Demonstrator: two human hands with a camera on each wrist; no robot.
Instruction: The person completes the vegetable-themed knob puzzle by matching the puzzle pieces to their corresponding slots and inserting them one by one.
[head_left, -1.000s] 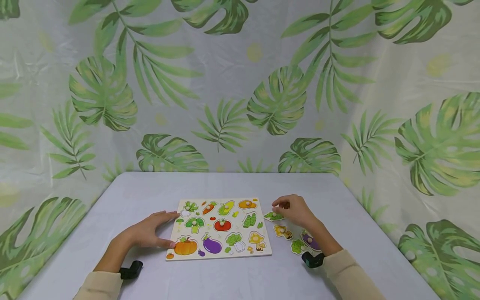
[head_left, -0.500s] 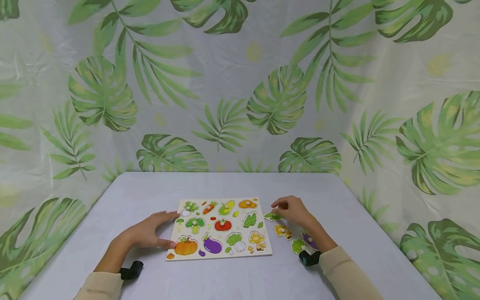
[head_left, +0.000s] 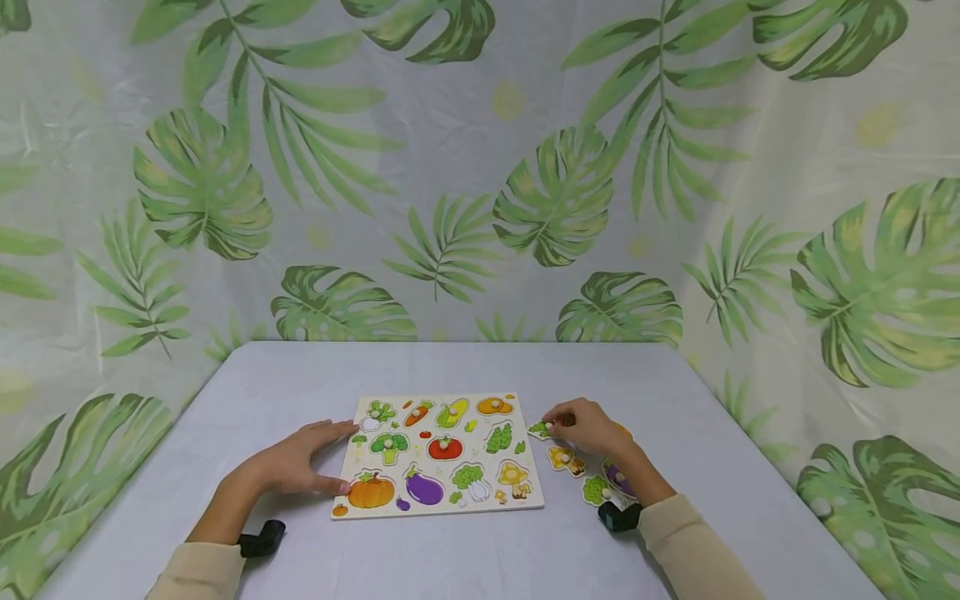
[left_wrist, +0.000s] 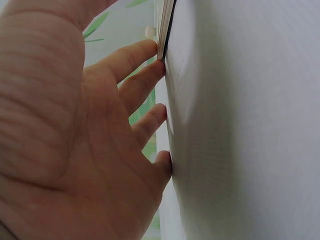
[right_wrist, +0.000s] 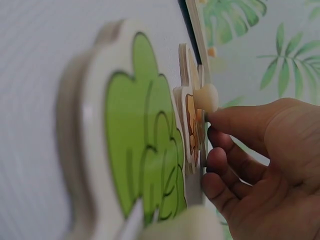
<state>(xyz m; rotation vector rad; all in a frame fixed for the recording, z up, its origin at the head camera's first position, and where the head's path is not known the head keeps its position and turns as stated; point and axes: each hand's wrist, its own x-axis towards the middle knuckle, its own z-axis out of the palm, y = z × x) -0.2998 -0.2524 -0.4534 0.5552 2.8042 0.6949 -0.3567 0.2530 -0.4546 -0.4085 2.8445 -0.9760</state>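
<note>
A wooden vegetable puzzle board [head_left: 408,510] lies on the table in the head view. Knobbed pieces such as the tomato [head_left: 446,450] and the broccoli [head_left: 389,448] sit in it; the eggplant and pumpkin places show pictures without knobs. My left hand [head_left: 296,458] rests at its left edge, fingers spread and thumb by the pumpkin corner. Right of the board, my right hand [head_left: 587,427] pinches the green pea puzzle piece [head_left: 537,430], its fingers covering the right part. In the right wrist view, the thumb and curled fingers [right_wrist: 240,122] appear behind the mushroom piece's knob.
Near the right forearm lie a mushroom piece [head_left: 564,461], a leafy green piece [head_left: 596,490] and a purple eggplant piece [head_left: 617,478]. An orange piece [head_left: 624,431] shows partly behind the right wrist. A leaf-patterned curtain [head_left: 480,167] hangs beyond the white table [head_left: 450,367].
My right hand has lowered onto the pea piece, its fingers closing at it. An orange piece now shows beyond the wrist. The left hand and the board have stayed put.
</note>
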